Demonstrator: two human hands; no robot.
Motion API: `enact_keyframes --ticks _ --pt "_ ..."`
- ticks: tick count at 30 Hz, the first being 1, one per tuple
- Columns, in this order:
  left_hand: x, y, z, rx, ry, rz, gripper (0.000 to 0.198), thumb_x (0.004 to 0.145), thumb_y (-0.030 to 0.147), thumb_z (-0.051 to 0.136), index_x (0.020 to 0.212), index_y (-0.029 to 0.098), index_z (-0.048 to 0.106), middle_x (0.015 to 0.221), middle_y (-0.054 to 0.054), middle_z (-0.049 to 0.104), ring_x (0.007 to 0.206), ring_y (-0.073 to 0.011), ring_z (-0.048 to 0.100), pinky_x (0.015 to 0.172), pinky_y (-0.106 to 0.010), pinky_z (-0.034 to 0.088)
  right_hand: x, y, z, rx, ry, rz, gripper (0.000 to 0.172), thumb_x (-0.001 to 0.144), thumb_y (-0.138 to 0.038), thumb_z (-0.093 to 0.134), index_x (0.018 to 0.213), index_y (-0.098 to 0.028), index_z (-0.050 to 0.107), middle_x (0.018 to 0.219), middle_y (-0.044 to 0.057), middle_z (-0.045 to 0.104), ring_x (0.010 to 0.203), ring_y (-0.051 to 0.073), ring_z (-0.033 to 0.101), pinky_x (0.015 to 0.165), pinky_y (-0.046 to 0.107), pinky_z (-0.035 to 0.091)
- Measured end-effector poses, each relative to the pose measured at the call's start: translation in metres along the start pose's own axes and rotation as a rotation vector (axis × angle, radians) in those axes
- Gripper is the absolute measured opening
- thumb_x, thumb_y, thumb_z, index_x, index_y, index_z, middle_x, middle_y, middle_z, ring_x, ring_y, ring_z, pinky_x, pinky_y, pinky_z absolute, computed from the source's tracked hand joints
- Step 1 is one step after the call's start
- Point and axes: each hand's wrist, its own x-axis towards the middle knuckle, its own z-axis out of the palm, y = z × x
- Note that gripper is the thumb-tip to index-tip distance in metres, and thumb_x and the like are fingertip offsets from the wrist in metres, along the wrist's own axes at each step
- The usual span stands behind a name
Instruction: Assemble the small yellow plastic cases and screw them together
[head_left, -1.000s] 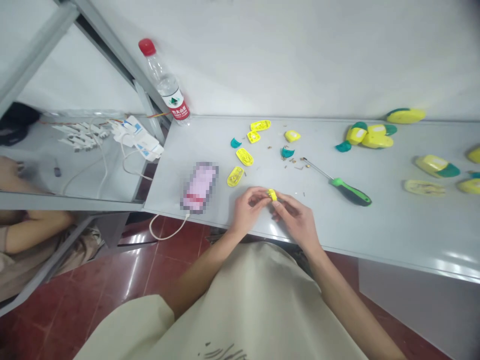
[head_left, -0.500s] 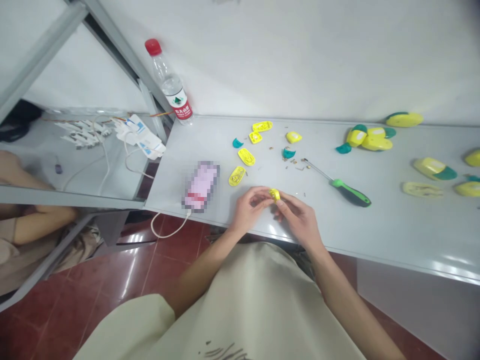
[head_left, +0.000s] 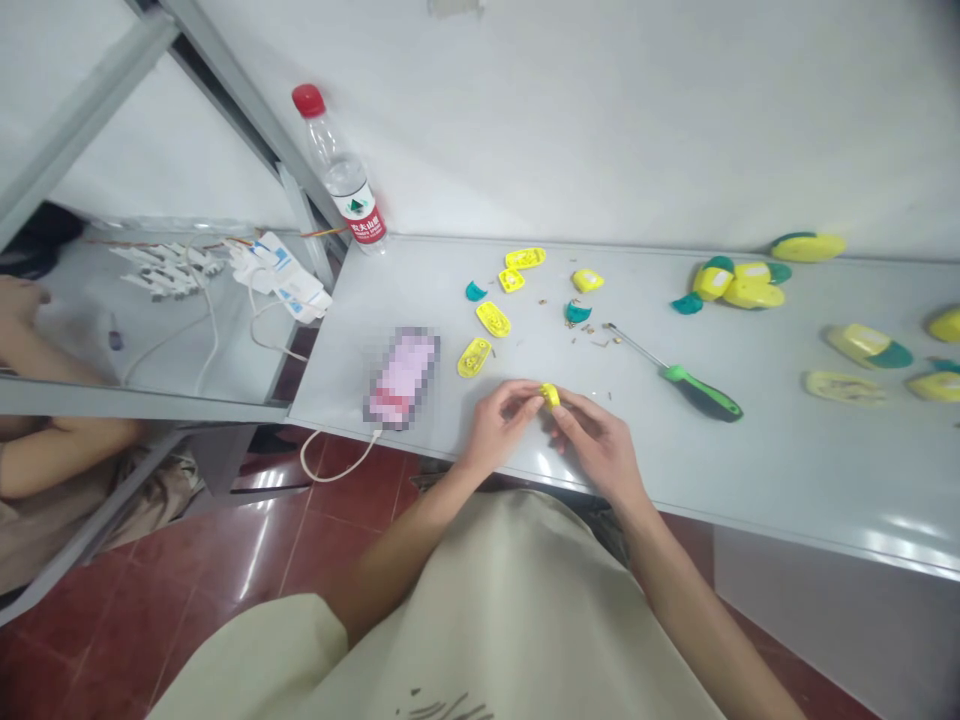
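Observation:
Between my fingertips, just over the table's near edge, is a small yellow plastic piece (head_left: 550,396). My left hand (head_left: 501,425) pinches its left side, and my right hand (head_left: 598,440) grips it from the right with the thumb on top. The fingers hide part of the piece. Beyond the hands lie open yellow shell halves (head_left: 493,319), a yellow cap-like piece (head_left: 588,280) and teal curved pieces (head_left: 578,313). Small screws and metal bits (head_left: 589,328) are scattered near them. A screwdriver (head_left: 703,392) with a green and black handle lies to the right of my right hand.
A blurred phone (head_left: 403,377) on a white cable lies left of my hands. A red-capped water bottle (head_left: 358,205) stands by the wall. Yellow and teal casings (head_left: 754,292) sit at the right. Another person's arm (head_left: 67,455) shows beyond the metal frame (head_left: 150,395).
Both hands stay on the yellow piece, almost unmoved. The view has shifted slightly, so the table things appear a little lower. At the left, the other person's arm has moved slightly.

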Motion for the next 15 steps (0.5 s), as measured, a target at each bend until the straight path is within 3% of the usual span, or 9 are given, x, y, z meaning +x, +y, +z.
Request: enact_keyframes --ticks 6,11,13,15 --pt "0.001 -0.004 0.001 0.02 0.002 -0.002 0.028 0.09 0.042 0.065 0.106 0.019 0.067 0.104 -0.008 0.073 0.096 -0.0157 0.069 0.085 -0.028 0.053 0.002 0.0 0.0 0.001 -0.008 0.012 0.047 0.085 -0.048 0.071 0.122 -0.017 0.071 0.073 0.001 0.068 0.055 0.012 0.057 0.055 0.03 0.052" --pt "-0.002 -0.001 -0.001 0.051 0.064 0.05 0.028 0.092 0.036 0.064 0.115 0.02 0.06 0.099 -0.005 0.069 0.09 -0.0143 0.065 0.079 -0.027 0.051 0.003 -0.005 -0.003 0.075 0.069 0.063 0.048 0.084 -0.049 0.071 0.119 -0.016 0.071 0.064 -0.001 0.065 0.051 0.012 0.055 0.052 0.031 0.051" --pt "-0.002 0.005 -0.006 0.211 -0.027 0.1 0.023 0.091 0.031 0.064 0.112 0.021 0.063 0.099 -0.005 0.067 0.086 -0.0144 0.062 0.08 -0.029 0.05 0.001 -0.009 -0.006 0.084 0.102 0.07 0.046 0.084 -0.049 0.072 0.118 -0.018 0.071 0.064 -0.001 0.065 0.051 0.013 0.054 0.052 0.032 0.05" --pt "-0.002 0.01 -0.011 0.438 -0.227 0.19 0.018 0.087 0.026 0.069 0.105 0.022 0.067 0.106 -0.006 0.065 0.104 -0.0197 0.059 0.095 -0.034 0.048 -0.002 -0.012 -0.011 0.065 0.145 0.069 0.044 0.083 -0.048 0.072 0.116 -0.019 0.072 0.065 -0.001 0.065 0.052 0.012 0.053 0.053 0.032 0.05"
